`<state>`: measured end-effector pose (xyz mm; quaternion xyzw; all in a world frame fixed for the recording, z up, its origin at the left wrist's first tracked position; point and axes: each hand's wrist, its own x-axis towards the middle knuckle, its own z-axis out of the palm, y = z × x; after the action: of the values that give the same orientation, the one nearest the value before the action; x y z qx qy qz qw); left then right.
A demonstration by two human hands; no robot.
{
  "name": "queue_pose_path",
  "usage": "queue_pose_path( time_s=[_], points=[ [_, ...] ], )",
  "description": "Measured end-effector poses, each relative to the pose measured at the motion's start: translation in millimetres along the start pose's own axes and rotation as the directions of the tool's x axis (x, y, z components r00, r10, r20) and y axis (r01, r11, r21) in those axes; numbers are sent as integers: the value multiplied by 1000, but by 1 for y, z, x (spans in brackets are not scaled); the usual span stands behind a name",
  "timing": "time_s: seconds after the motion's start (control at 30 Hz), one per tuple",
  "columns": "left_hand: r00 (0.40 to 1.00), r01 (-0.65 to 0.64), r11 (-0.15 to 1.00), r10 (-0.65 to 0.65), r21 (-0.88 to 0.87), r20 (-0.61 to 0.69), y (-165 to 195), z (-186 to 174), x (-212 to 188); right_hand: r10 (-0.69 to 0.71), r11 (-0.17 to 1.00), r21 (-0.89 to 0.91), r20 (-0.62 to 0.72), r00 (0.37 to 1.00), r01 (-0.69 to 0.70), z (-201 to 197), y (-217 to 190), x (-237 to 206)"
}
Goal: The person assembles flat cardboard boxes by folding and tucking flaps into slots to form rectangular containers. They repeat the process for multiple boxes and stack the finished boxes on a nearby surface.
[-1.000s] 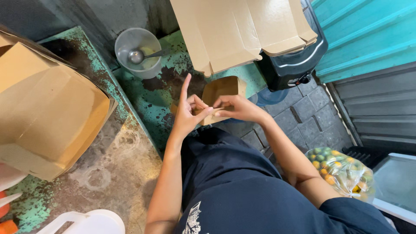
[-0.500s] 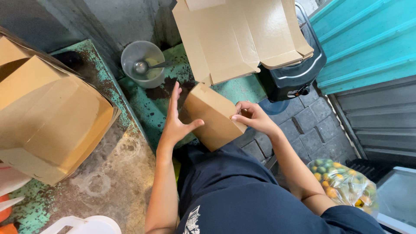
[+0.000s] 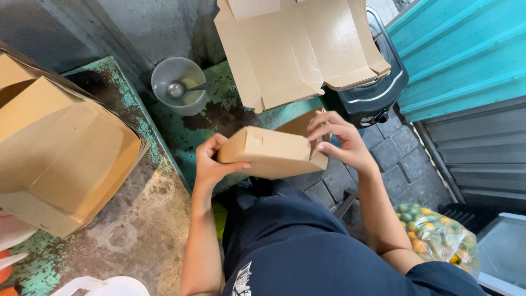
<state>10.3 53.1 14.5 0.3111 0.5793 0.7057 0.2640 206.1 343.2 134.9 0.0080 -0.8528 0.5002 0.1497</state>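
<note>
A small brown cardboard box point(image 3: 271, 152) is held in the air above my lap, between both hands. My left hand point(image 3: 211, 163) grips its left end, thumb underneath and fingers behind. My right hand point(image 3: 339, 140) grips the right end, its fingers curled over the box's open flap. The box lies roughly level with its long side towards me.
A flat, unfolded cardboard box point(image 3: 298, 46) lies on the worn green table point(image 3: 181, 145) ahead. A stack of folded boxes point(image 3: 60, 148) sits at left. A clear cup with a spoon point(image 3: 178, 87) stands behind. A black appliance point(image 3: 372, 93) and a bag of small fruit point(image 3: 438, 238) are at right.
The box, earlier a flat piece between my fingers, then resting on the table edge, is now lifted and formed into a box shape, held at both ends.
</note>
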Motion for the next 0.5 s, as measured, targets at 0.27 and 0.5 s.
queue_pose_path(
  time_s=[0.27,0.5],
  points=[
    [965,-104,813,-58,-573,-257,-43,-8,-7,213,674,722,15,977,-158,9,30,1],
    [877,108,915,-272,-389,-395,-19,2,9,401,544,788,60,914,-290,31,93,-18]
  ],
)
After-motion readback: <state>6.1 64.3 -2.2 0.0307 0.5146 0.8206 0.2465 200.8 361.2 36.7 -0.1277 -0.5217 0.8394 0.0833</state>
